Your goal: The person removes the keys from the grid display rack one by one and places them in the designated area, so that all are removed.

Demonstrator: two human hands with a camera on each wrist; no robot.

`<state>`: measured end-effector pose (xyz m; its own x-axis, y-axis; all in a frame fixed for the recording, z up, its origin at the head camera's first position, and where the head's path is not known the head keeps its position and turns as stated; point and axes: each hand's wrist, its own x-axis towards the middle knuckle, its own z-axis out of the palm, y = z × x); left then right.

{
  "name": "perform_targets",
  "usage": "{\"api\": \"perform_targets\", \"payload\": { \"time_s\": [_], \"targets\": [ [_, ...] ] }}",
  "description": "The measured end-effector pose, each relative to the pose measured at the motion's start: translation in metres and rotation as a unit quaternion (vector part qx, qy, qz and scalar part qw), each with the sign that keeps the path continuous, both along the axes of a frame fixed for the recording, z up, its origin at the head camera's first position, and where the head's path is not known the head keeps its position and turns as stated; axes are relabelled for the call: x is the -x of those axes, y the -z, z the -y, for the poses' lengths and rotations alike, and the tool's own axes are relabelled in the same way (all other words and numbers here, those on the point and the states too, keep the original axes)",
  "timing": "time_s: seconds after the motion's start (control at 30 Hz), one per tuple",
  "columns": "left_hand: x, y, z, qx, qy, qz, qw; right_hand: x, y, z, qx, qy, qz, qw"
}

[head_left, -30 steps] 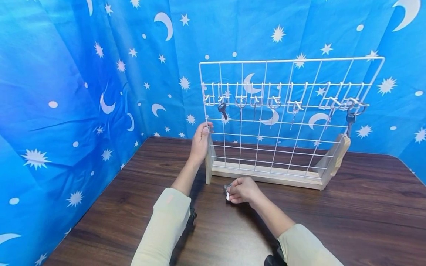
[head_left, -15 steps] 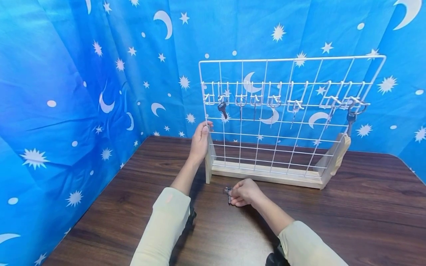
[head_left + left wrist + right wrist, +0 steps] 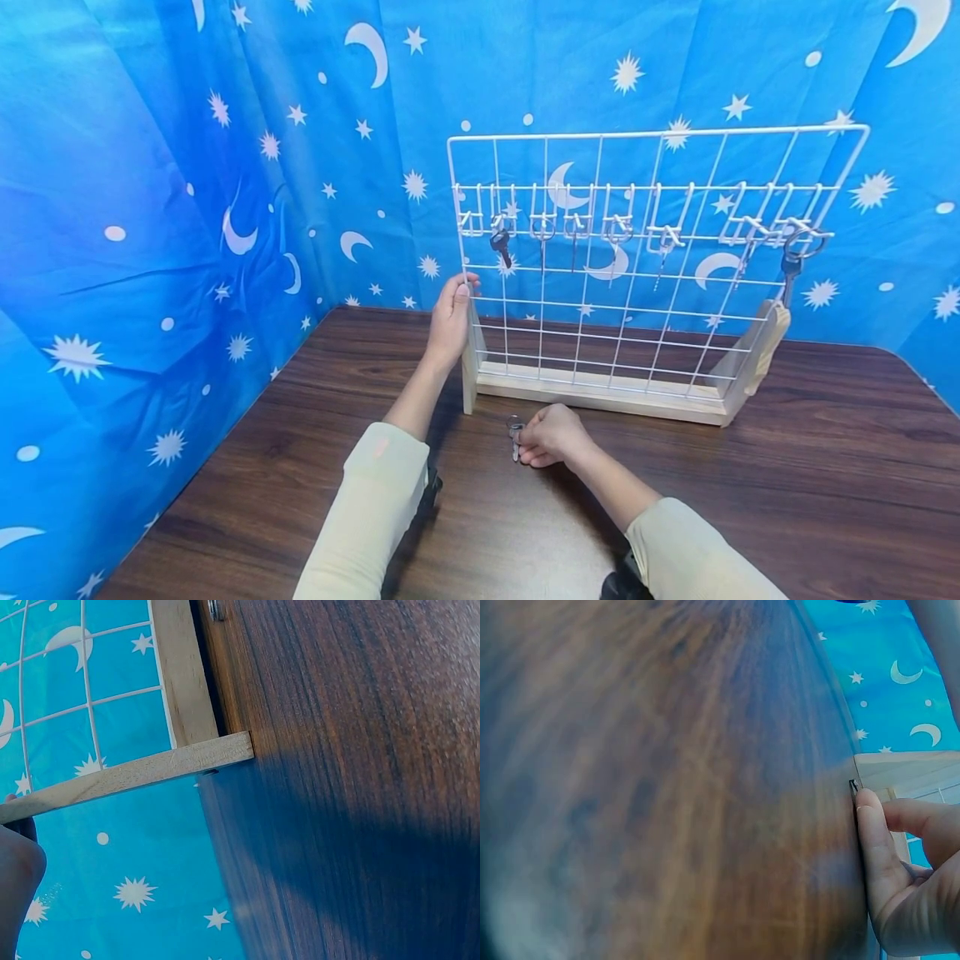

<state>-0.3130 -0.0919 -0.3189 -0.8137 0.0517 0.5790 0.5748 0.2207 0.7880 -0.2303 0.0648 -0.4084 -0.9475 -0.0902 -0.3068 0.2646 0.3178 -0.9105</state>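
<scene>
L hand (image 3: 450,321) grasping the L end of the pale wooden stand (image 3: 600,390), thumb on the near side, up where the white wire grid panel (image 3: 660,132) meets the wood. R hand (image 3: 555,435) pinching a small silver metal key (image 3: 516,452) w/ a round ring (image 3: 513,422), thumb & index fingertips together in the R wrist view. Key's just in front of the stand, nr its L leg, ring end up; can't tell if it's touching the dark brown wood-grain surface (image 3: 300,517). Above, a row of white wire hooks (image 3: 669,236) on the grid, several w/ keys: dark-headed key (image 3: 501,243) nr the L end, big-ringed grey key (image 3: 791,267) far R. Pale yellow-green sleeves (image 3: 375,517) on both arms, black wrist gear (image 3: 432,487) below the L cuff. Bright blue cloth (image 3: 480,75) w/ white moons & stars behind.
</scene>
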Motion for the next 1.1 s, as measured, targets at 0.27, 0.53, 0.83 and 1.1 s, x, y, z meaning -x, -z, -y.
{"api": "perform_targets", "payload": {
  "time_s": [0.27,0.53,0.83,1.1],
  "targets": [
    [0.014,0.012,0.002,0.003,-0.005,-0.007,1.0,0.001,0.001,0.0,-0.006,0.0,-0.003,1.0],
    [0.014,0.012,0.001,0.005,-0.004,-0.013,0.9999,0.001,0.0,0.0,-0.009,0.001,0.001,1.0],
    [0.013,0.011,0.001,-0.002,-0.002,-0.006,1.0,0.001,-0.004,-0.004,0.01,-0.007,-0.009,0.9999],
    [0.013,0.012,0.001,0.0,-0.003,-0.005,1.0,0.008,-0.034,-0.008,0.041,-0.003,-0.13,0.9906]
  ]
}}
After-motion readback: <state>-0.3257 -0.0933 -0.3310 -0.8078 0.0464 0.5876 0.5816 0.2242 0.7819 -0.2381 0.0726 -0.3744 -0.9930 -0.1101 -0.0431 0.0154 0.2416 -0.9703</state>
